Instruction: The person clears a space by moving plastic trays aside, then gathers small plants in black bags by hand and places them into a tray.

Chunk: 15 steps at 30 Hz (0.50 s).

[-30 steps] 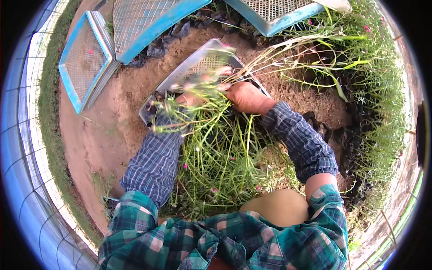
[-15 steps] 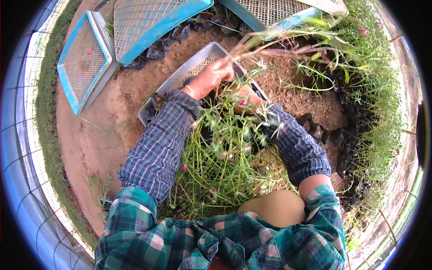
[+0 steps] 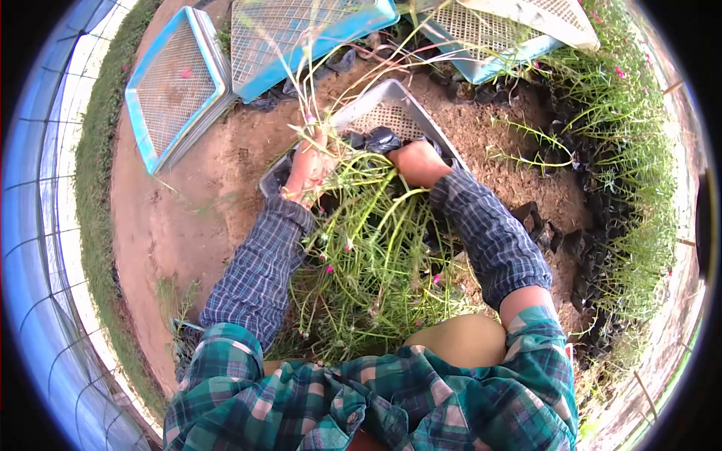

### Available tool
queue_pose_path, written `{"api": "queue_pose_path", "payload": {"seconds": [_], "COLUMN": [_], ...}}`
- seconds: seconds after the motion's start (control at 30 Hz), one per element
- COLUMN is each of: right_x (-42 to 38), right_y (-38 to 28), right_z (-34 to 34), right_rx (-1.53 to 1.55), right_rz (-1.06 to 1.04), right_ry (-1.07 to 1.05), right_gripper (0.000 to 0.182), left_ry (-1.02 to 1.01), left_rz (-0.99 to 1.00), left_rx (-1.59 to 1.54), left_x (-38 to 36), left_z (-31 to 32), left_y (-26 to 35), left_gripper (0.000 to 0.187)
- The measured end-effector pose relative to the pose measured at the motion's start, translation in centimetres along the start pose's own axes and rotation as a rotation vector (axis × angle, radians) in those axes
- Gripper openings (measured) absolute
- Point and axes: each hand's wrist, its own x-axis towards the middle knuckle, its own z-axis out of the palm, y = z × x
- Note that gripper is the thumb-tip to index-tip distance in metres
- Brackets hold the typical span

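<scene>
Long thin grass stems (image 3: 304, 75) rise from my left hand (image 3: 308, 161), which is closed around their lower ends over the left side of a grey plastic crate (image 3: 436, 124). Over the crate's right side, my right hand (image 3: 419, 161) is curled closed, its fingertips hidden low beside a black plastic plant bag (image 3: 383, 140). What those fingers grip does not show. Between my forearms spreads a dense clump of green flowering plants (image 3: 368, 263) with small pink blooms, some stems draped over the crate's near edge.
Blue-rimmed mesh crates (image 3: 177, 90) stand stacked at upper left, with another blue crate (image 3: 323, 52) beside them and a blue-and-white pair (image 3: 481, 68) at upper right. Black-bagged plants (image 3: 624, 218) line the right. Bare soil (image 3: 165, 225) lies at left. My knee (image 3: 462, 342) is close by.
My left hand has moved left and down, and the grass stems have swung from pointing right to pointing up. My right hand, formerly partly covered by stems, now shows beside the black bag.
</scene>
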Motion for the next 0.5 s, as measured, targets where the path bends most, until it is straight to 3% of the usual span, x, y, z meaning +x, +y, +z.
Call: {"api": "queue_pose_path", "payload": {"seconds": [0.03, 0.07, 0.1, 0.13, 0.2, 0.23, 0.27, 0.37, 0.43, 0.47, 0.5], "right_x": [-1.4, -2.2, -2.5, -2.8, -2.7, -2.4, -2.0, -0.6, 0.3, 0.9, 1.3], "right_y": [-0.3, 0.2, 0.1, -0.3, -0.3, -0.7, -0.7, -0.9, -0.5, -0.6, -0.7], "right_z": [-0.9, -0.9, -0.5, -0.6, -1.3, -1.7, -2.2, -2.6, -2.4, -2.3, -2.1], "right_rx": [0.14, 0.123, 0.13, 0.137, 0.086, 0.126, 0.152, -0.032, 0.028, 0.004, -0.067], "right_rz": [0.045, -0.066, -0.065, -0.061, -0.039, -0.063, -0.09, -0.013, 0.036, 0.078, 0.079], "right_ry": [0.154, 0.258, 0.362, 0.463, 0.466, 0.497, 0.546, 0.252, 0.099, 0.046, 0.012], "right_gripper": [0.013, 0.019, 0.024, 0.029, 0.04, 0.041, 0.043, 0.038, 0.036, 0.037, 0.036], "left_ry": [-0.052, -0.104, 0.024, 0.007, -0.036, 0.042, -0.076, 0.021, -0.25, -0.185, -0.128], "left_rz": [0.005, 0.012, -0.05, -0.005, -0.028, -0.117, -0.063, -0.074, 0.178, -0.16, -0.167], "left_rx": [-0.047, -0.096, -0.152, -0.066, -0.155, 0.038, 0.053, -0.061, 0.535, 0.072, 0.048], "left_x": [0.2, 0.0, 0.1, -0.7, 0.5, -1.0, -0.5, -0.7, -2.1, -2.0, -2.2], "left_z": [-1.7, -2.2, -2.4, -1.4, -1.7, 0.8, -0.2, -1.0, -1.5, 0.6, 0.9], "left_y": [-0.9, -1.3, -2.0, -2.3, -4.6, -3.2, -4.5, -6.2, -5.0, -3.4, -3.9], "left_gripper": [0.031, 0.03, 0.023, 0.017, 0.018, 0.022, 0.027, 0.033, 0.041, 0.035, 0.036]}}
